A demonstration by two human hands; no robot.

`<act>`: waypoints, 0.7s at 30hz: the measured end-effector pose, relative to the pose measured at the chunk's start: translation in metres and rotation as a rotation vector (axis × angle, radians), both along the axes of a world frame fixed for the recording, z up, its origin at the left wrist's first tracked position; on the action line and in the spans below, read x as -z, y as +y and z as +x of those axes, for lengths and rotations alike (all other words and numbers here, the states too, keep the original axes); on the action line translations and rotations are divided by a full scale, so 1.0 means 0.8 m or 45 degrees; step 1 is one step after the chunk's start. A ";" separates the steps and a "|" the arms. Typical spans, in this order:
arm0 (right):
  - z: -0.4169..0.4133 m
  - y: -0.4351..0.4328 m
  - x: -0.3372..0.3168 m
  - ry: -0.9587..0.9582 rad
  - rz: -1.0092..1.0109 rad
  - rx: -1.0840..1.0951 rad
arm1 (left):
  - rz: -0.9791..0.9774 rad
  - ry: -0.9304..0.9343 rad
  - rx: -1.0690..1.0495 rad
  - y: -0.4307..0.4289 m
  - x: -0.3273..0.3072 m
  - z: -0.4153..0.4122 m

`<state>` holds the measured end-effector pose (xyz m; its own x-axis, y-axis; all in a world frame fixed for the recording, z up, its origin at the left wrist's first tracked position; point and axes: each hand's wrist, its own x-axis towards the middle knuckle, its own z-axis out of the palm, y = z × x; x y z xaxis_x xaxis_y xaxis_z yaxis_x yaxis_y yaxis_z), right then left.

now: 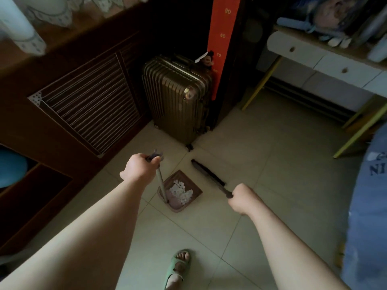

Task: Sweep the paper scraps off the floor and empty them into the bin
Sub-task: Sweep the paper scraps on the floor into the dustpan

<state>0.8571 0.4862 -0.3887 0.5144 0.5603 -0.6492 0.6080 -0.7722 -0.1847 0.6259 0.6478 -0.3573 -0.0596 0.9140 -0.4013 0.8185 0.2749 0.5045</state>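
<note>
The paper scraps (181, 192) lie heaped in the brown dustpan (177, 175), whose long handle rises leftward to the left hand (139, 167), curled round its grip. The right hand (244, 198) is clenched on the brush (207, 172), its dark head slanting just right of the dustpan, so lifting likely falls to the left hand; no bin shows.

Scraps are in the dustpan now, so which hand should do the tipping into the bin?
Left. The left hand grips the upright handle of the dustpan, and the paper scraps lie inside it. The right hand holds only the broom, beside the pan. No bin is in view.
</note>
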 end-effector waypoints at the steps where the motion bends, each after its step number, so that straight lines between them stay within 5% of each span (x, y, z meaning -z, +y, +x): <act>1: -0.007 -0.005 -0.007 -0.001 -0.011 -0.058 | -0.017 -0.007 -0.007 -0.009 0.001 -0.005; 10: -0.070 -0.075 -0.067 -0.043 0.048 -0.256 | -0.020 -0.232 -0.213 -0.107 0.014 -0.064; 21: -0.135 -0.144 -0.165 -0.006 0.131 -0.259 | 0.055 -0.234 -0.379 -0.222 -0.028 -0.198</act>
